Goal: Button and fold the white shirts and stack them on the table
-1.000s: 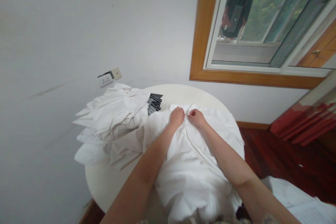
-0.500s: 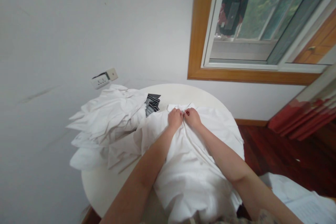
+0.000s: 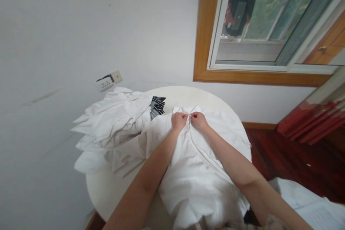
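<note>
A white shirt (image 3: pixel 199 172) lies spread over a round white table (image 3: pixel 107 187), its front placket running toward me. My left hand (image 3: pixel 179 120) and my right hand (image 3: pixel 198 120) meet just below the collar (image 3: pixel 185 110), fingers pinched on the placket edges. Both hands are closed on the fabric, thumbs almost touching.
A heap of white garments (image 3: pixel 113 129) with a black-and-white striped piece (image 3: pixel 157 105) fills the table's left side. A wall socket (image 3: pixel 107 81) sits behind it. A wood-framed window (image 3: pixel 269 32) shows a person outside. Red wooden floor (image 3: pixel 291 161) and white paper or cloth (image 3: pixel 309 208) lie at right.
My two hands have drawn closer together at the shirt's collar end, pinching the placket edges; the view has shifted slightly.
</note>
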Demonstrator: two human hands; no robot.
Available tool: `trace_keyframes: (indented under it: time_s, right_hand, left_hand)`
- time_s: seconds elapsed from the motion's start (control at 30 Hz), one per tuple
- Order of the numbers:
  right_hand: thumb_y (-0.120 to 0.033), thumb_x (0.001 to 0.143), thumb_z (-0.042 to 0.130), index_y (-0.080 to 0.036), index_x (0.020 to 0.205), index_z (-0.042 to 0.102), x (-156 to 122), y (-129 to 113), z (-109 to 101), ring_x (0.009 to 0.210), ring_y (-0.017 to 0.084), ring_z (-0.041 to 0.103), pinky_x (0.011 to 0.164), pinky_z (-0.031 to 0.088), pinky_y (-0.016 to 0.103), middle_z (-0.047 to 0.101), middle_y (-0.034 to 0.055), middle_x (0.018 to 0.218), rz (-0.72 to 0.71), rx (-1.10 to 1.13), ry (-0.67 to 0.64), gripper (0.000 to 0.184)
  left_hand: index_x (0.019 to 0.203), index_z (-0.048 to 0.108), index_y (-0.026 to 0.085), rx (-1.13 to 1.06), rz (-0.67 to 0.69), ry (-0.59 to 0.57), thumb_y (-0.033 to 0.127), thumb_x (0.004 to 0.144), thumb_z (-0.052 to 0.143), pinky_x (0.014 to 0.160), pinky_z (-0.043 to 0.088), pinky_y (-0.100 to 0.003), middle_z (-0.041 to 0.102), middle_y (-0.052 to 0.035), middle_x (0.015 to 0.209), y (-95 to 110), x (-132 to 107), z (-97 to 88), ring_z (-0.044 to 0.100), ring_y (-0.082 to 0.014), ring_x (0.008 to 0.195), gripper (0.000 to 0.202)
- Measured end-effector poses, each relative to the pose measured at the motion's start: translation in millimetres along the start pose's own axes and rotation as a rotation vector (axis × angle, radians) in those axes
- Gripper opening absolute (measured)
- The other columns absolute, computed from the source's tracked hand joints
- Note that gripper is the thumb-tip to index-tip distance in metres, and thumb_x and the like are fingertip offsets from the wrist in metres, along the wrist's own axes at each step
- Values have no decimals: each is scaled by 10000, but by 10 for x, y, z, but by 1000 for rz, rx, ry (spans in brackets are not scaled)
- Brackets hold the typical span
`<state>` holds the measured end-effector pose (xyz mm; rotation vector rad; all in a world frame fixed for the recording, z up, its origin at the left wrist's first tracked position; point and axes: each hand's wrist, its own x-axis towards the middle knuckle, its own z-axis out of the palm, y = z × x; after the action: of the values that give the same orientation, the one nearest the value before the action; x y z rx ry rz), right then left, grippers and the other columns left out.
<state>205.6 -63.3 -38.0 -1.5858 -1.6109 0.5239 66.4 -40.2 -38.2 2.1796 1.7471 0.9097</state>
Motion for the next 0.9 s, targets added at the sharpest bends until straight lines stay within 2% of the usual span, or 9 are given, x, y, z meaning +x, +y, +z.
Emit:
trace_keyframes:
  time_s: [0.07,0.2,0.4,0.5,0.63,0.73,0.9]
  right_hand:
    - [-241,799,535,-156,780,715,-24,-30,15,694,159,605,664,417,244,711,55,760,7,-5,9,200]
    - [-213,771,546,-155,792,723,-38,-37,14,695,155,609,654,421,234,708,46,749,21,32,3,188]
    - [-273,768,547,-153,831,734,-7,21,-116,546,116,535,536,394,208,644,-9,604,-13,184,-187,231]
    - [-315,768,564,-149,841,732,18,36,-132,478,94,480,473,371,197,618,-19,570,40,272,-205,247]
    - [-282,758,571,-147,823,717,62,57,-61,511,101,533,474,413,198,655,5,635,120,365,-222,209]
    - [-232,739,578,-149,840,702,92,92,1,516,110,554,482,430,204,653,4,633,119,318,-201,180]
    - [-160,727,567,-165,898,705,100,85,41,507,111,552,525,419,212,647,-14,609,55,117,-152,221]
  left_hand:
    - [817,740,209,13,6,14,360,864,554,920,393,-339,726,-66,903,-8,2,4,613,-209,965,244]
    - [836,741,210,15,24,16,341,874,534,918,388,-341,728,-66,926,-23,3,8,600,-210,991,248]
    - [858,740,204,44,40,7,320,880,524,918,384,-345,719,-78,944,-30,-15,5,594,-208,989,246]
    - [867,736,202,66,46,-2,305,886,509,928,380,-354,714,-82,943,-27,-23,4,589,-212,991,250]
    - [869,737,192,92,43,-11,262,875,500,930,377,-373,698,-102,942,-24,-38,2,578,-223,988,247]
    - [869,738,189,115,52,-13,270,877,493,928,377,-391,688,-113,951,-19,-45,-1,570,-235,990,258]
    - [841,739,186,144,65,-14,302,925,415,931,376,-386,689,-115,917,-23,-34,12,577,-227,990,353]
